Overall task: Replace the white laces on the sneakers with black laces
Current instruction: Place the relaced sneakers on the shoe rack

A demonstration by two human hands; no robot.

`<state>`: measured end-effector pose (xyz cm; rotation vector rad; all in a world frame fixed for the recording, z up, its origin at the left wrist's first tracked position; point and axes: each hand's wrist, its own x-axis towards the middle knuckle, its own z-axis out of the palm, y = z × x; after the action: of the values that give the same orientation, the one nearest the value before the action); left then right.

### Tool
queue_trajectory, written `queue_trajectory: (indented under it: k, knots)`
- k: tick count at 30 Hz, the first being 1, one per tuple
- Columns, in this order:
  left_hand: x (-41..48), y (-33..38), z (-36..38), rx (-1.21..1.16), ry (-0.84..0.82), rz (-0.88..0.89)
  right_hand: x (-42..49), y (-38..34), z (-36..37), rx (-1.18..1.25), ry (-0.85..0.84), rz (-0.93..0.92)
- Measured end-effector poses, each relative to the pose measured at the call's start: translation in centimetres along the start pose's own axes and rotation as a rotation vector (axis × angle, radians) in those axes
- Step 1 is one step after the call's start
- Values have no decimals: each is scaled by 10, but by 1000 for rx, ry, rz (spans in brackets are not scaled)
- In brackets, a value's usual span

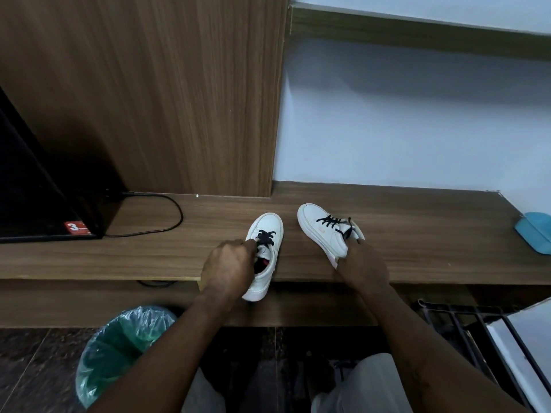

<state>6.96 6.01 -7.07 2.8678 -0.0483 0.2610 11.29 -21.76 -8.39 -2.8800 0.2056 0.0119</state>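
Two white sneakers with black laces stand on the wooden shelf point(417, 234). The left sneaker point(268, 228) points away from me, its heel hanging over the shelf's front edge. My left hand point(228, 269) grips its collar, fingers curled into the opening beside the black laces point(266, 236). The right sneaker point(320, 226) lies tilted to the left, with black laces point(331, 221) across its top. My right hand point(362, 268) holds its heel end, fingers curled round the collar. No white laces are visible.
A black appliance point(35, 189) stands at the left with a black cable point(167, 216) looping on the shelf. A blue object point(535, 235) lies at the right end. A bin with a green liner point(119, 350) stands on the floor, lower left. A black rack point(465, 326) is at the lower right.
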Motion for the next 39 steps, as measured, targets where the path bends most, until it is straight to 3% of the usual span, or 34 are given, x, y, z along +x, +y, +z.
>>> queue_trajectory:
  k: [6, 11, 15, 26, 32, 39]
  knots:
    - [-5, 5, 3, -16, -117, 127, 1, -1, -1, -5, -15, 9]
    - [-3, 6, 3, 15, -215, 127, 0, -2, -2, 11, -17, 8]
    - [-2, 4, 2, 117, -97, 151, 0, -3, -1, 6, -14, -8]
    - [-23, 13, 16, 212, -153, 70, -4, 1, -3, -26, 57, -56]
    - [-19, 19, 24, 225, -272, -6, -3, 1, -2, 7, 42, -55]
    - [-23, 21, 34, 150, -241, -40, -2, 6, 4, 39, 37, -55]
